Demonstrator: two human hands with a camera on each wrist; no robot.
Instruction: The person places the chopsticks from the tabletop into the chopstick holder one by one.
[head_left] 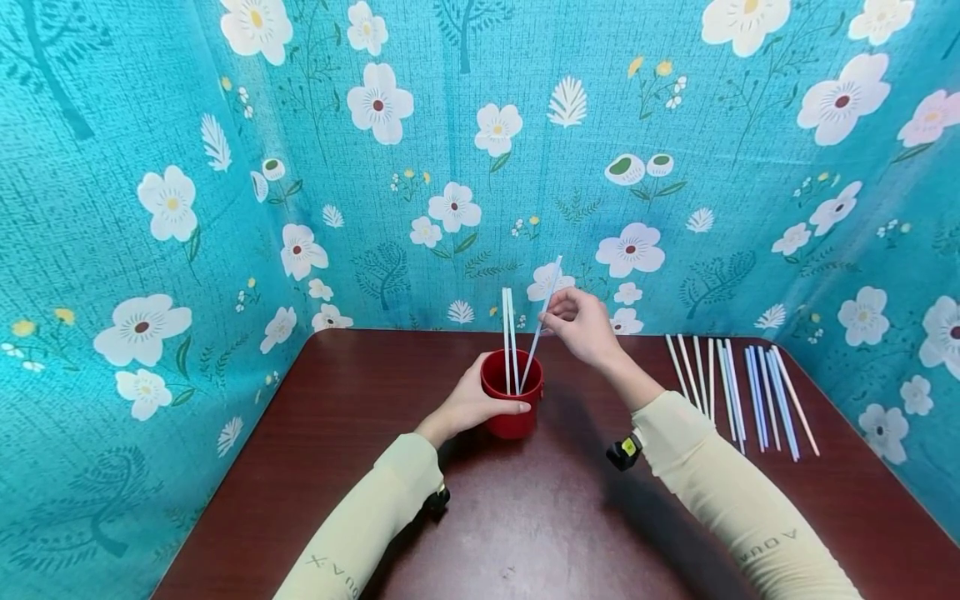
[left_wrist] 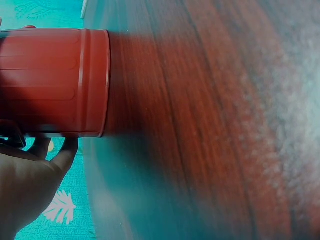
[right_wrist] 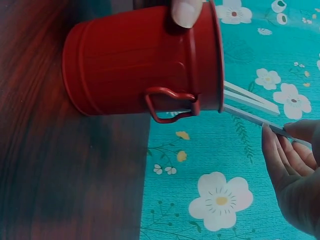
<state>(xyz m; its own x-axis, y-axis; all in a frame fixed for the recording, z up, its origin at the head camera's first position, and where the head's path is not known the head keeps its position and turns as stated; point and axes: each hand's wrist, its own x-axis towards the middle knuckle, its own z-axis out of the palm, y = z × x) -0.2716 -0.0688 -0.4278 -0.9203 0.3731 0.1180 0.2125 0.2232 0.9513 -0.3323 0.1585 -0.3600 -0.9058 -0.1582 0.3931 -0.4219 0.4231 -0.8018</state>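
Note:
A small red bucket (head_left: 512, 417) with side handles (right_wrist: 172, 102) stands upright on the table. My left hand (head_left: 471, 398) grips it from the left, with the thumb across its front; the left wrist view shows part of the hand (left_wrist: 35, 180) against the bucket wall (left_wrist: 55, 80). Above the rim, my right hand (head_left: 583, 323) pinches a thin pale blue stick (head_left: 536, 337) between thumb and fingers. This stick slants, its lower end inside the bucket. Two whitish sticks (head_left: 510, 333) lean in the bucket beside it. The bucket's bottom inside is hidden.
To the right, several white, pale blue and cream sticks (head_left: 765, 400) lie side by side on the dark red-brown table (head_left: 360, 392). A turquoise flowered cloth (head_left: 450, 150) hangs behind and along both sides.

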